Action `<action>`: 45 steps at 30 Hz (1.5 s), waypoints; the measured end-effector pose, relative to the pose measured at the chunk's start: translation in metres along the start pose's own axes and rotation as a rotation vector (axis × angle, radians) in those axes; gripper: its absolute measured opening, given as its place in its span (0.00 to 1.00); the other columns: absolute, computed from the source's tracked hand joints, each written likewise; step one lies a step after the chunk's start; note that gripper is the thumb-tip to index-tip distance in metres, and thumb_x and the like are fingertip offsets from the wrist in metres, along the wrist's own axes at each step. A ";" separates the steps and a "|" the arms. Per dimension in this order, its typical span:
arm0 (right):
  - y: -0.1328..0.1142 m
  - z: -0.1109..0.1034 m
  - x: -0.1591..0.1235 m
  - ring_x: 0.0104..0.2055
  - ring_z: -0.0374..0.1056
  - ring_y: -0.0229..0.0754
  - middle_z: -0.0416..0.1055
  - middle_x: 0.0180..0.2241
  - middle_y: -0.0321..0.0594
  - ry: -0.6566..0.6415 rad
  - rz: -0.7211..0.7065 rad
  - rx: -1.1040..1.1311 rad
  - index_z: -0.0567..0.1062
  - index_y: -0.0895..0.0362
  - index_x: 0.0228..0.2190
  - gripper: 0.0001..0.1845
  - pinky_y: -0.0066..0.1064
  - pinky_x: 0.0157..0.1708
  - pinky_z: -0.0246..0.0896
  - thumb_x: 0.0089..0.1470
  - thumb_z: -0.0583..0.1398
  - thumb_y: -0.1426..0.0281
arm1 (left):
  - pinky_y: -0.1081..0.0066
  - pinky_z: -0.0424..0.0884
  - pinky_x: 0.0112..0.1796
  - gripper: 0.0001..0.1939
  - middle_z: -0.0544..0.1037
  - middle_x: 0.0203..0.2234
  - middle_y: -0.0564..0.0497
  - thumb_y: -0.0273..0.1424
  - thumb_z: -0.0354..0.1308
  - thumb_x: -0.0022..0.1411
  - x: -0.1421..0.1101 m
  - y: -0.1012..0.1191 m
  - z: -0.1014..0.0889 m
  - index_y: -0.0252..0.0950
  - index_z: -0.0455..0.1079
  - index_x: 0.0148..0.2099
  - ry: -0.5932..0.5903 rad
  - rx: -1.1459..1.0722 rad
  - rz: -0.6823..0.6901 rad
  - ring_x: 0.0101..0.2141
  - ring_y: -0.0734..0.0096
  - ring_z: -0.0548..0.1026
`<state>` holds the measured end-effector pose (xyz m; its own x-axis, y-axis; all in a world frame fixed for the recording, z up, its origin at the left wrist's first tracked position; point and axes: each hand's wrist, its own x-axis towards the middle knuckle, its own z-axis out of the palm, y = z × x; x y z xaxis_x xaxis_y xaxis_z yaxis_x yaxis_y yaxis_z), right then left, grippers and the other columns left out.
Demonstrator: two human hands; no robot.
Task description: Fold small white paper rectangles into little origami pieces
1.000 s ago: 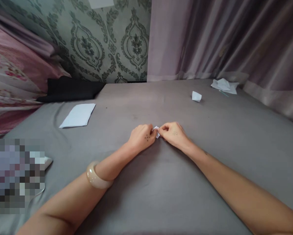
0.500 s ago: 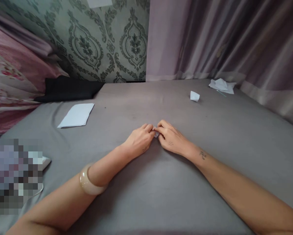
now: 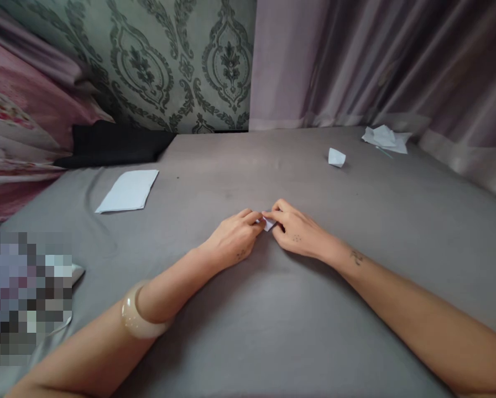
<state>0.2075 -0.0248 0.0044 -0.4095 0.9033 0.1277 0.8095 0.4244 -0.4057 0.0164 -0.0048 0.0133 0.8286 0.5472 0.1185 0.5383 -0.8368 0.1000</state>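
Observation:
Between my two hands is a small piece of folded white paper (image 3: pixel 268 224), mostly covered by fingers. My left hand (image 3: pixel 239 232), on an arm wearing a pale bangle (image 3: pixel 137 315), pinches its left side. My right hand (image 3: pixel 295 229) grips the right side, with its index finger stretched across the top toward my left fingertips. Both hands rest low over the grey sheet (image 3: pixel 248 331). How the paper is folded underneath the fingers cannot be made out.
A stack of white paper (image 3: pixel 129 190) lies to the left, with black cloth (image 3: pixel 115 145) behind it. At the back right stand a small folded paper shape (image 3: pixel 337 158) and crumpled white papers (image 3: pixel 384 138) beside a thin greenish stick (image 3: pixel 384 151). Curtains (image 3: pixel 334 66) hang behind.
My hands have moved slightly apart, the right one shifting right, and more of the white paper shows between them. The view has tilted a little downward.

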 end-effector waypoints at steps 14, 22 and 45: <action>0.006 0.012 -0.006 0.38 0.67 0.40 0.68 0.41 0.43 0.202 -0.009 0.150 0.74 0.57 0.46 0.20 0.32 0.41 0.62 0.50 0.56 0.76 | 0.65 0.70 0.42 0.13 0.77 0.38 0.44 0.37 0.51 0.65 0.005 -0.016 0.020 0.34 0.72 0.43 0.270 -0.196 -0.024 0.40 0.64 0.73; 0.000 0.008 -0.002 0.31 0.67 0.37 0.74 0.32 0.38 0.272 0.023 0.376 0.79 0.53 0.37 0.11 0.29 0.32 0.60 0.57 0.56 0.68 | 0.75 0.67 0.31 0.13 0.77 0.29 0.49 0.37 0.52 0.64 0.006 -0.007 0.008 0.34 0.74 0.40 0.379 -0.542 -0.184 0.28 0.74 0.71; -0.009 0.012 -0.003 0.24 0.68 0.33 0.74 0.33 0.37 0.234 0.144 0.709 0.72 0.53 0.42 0.13 0.28 0.27 0.67 0.53 0.59 0.65 | 0.81 0.59 0.17 0.16 0.67 0.14 0.58 0.42 0.60 0.56 0.005 -0.013 0.003 0.32 0.70 0.38 0.165 -1.089 -0.391 0.14 0.82 0.63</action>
<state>0.1959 -0.0321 -0.0035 -0.1563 0.9701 0.1857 0.3520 0.2304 -0.9072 0.0141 0.0092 0.0099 0.5626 0.8266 0.0115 0.2695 -0.1965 0.9427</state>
